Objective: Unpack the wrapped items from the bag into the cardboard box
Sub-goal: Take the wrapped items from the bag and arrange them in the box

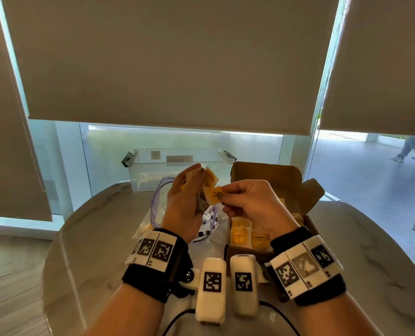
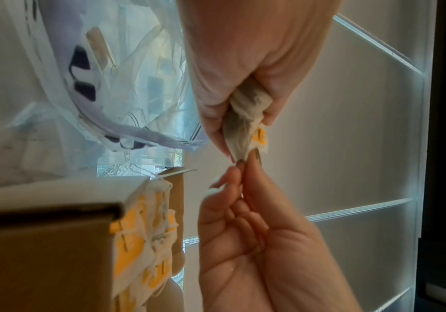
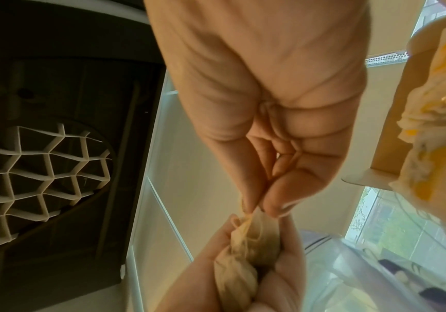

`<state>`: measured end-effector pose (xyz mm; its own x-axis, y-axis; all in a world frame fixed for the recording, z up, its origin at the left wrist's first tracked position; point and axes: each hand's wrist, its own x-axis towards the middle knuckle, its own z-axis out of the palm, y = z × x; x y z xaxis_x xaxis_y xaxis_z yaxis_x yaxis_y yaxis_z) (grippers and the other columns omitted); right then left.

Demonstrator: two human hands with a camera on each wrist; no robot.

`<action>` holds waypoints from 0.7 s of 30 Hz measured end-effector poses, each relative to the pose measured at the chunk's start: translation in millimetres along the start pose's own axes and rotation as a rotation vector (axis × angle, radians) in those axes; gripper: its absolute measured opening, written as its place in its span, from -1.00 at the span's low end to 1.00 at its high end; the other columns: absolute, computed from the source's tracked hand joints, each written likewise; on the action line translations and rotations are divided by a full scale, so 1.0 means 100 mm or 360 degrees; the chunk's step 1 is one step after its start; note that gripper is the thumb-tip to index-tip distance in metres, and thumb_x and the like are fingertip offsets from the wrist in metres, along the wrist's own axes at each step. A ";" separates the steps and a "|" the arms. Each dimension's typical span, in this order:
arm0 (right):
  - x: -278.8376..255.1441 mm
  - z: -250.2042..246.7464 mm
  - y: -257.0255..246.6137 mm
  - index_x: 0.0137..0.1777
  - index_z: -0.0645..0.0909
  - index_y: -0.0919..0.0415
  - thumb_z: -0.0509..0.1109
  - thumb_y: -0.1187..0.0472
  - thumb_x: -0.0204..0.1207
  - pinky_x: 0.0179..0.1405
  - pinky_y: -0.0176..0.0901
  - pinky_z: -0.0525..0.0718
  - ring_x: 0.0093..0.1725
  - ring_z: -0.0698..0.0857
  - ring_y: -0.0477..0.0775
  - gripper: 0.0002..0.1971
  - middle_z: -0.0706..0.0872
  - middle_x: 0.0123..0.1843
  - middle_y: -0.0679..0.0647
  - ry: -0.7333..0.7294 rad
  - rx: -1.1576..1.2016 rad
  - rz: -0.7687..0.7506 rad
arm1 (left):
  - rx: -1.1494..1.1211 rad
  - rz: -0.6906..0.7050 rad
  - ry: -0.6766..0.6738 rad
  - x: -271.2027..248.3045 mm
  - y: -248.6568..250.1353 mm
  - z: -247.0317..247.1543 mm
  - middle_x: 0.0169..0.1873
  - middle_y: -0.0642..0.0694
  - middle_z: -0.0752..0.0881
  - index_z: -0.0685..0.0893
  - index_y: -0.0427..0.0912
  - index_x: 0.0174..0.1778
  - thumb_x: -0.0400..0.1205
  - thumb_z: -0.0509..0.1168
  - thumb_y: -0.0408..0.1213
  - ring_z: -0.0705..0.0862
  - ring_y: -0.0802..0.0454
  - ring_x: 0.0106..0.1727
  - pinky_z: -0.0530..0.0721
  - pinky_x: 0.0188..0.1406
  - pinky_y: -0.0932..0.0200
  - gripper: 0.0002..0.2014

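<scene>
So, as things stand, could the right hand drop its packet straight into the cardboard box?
Probably yes. The right hand pinches a yellow packet just left of the cardboard box, whose flaps stand open. The left hand holds the other packets.

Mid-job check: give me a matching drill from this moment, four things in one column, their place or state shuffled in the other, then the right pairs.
Things:
1. left hand
2. right hand
3. cardboard box
4. plastic bag

Places or states:
A. lies open and crumpled on the table, left of the box
B. pinches a yellow tag at its fingertips
C. grips a bundle of wrapped items above the table
D. flaps up, yellow-tagged packets already inside

Pairs: 1-C, 2-B, 3-D, 4-A
</scene>
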<state>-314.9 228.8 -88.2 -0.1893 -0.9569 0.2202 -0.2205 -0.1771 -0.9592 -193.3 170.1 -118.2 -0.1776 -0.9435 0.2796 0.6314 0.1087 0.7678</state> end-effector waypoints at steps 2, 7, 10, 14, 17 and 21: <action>0.01 -0.06 0.00 0.02 0.69 0.33 0.48 0.40 0.41 -0.41 -0.33 0.72 -0.45 0.71 -0.08 -0.82 0.75 -0.28 0.15 -0.0004 -0.0023 0.0038 | 0.0005 0.0026 0.0001 0.03 0.01 -0.03 -0.11 -0.24 0.70 0.55 -0.29 0.27 0.68 0.23 -0.24 0.73 -0.01 -0.20 0.76 -0.19 0.10 -0.72; 0.01 -0.18 -0.01 -0.13 0.71 0.23 0.47 0.39 0.42 -0.28 -0.25 0.74 -0.35 0.70 -0.03 -0.91 0.76 -0.22 0.17 -0.0060 -0.0058 0.0085 | -0.0137 0.0028 0.0053 0.04 0.08 -0.03 -0.28 -0.13 0.71 0.62 -0.24 -0.03 0.66 0.27 -0.33 0.72 0.10 -0.28 0.71 -0.34 0.31 -0.93; 0.01 -0.21 -0.03 -0.17 0.68 0.23 0.44 0.41 0.45 -0.30 -0.24 0.72 -0.35 0.70 -0.02 -0.92 0.76 -0.21 0.18 -0.0057 0.0073 0.0105 | 0.0010 -0.0012 0.0052 0.02 0.12 -0.03 -0.42 -0.10 0.66 0.65 -0.19 -0.19 0.65 0.28 -0.26 0.56 0.13 -0.46 0.53 -0.61 0.43 -0.87; 0.00 -0.28 -0.05 -0.08 0.67 0.32 0.34 0.50 0.50 -0.28 -0.19 0.78 -0.30 0.79 0.04 -0.87 0.79 -0.22 0.18 -0.0089 0.0407 0.0125 | 0.0492 -0.0157 -0.0041 -0.03 0.17 -0.04 -0.52 -0.05 0.52 0.62 -0.24 -0.13 0.55 0.34 -0.04 0.35 0.16 -0.61 0.31 -0.71 0.39 -0.71; 0.01 -0.31 -0.07 -0.01 0.66 0.34 0.28 0.57 0.49 -0.33 -0.22 0.77 -0.27 0.81 0.05 -0.79 0.77 -0.18 0.20 -0.0135 0.0568 0.0105 | 0.0637 -0.0241 -0.0138 -0.07 0.17 -0.02 -0.62 0.02 0.49 0.68 -0.30 -0.07 0.51 0.32 0.05 0.30 0.15 -0.62 0.27 -0.73 0.36 -0.59; 0.02 -0.32 -0.05 0.06 0.66 0.28 0.28 0.61 0.46 -0.28 -0.26 0.75 -0.23 0.78 0.01 -0.69 0.76 -0.19 0.16 -0.0189 0.0482 0.0020 | 0.0859 -0.0283 -0.0265 -0.10 0.12 0.02 -0.54 -0.08 0.52 0.80 -0.06 -0.10 0.55 0.34 -0.03 0.30 0.10 -0.56 0.26 -0.57 0.27 -0.78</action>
<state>-344.6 235.7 -76.9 -0.0731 -0.9765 0.2029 0.0790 -0.2085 -0.9748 -185.6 181.3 -110.0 -0.3894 -0.9047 0.1729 0.1152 0.1383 0.9837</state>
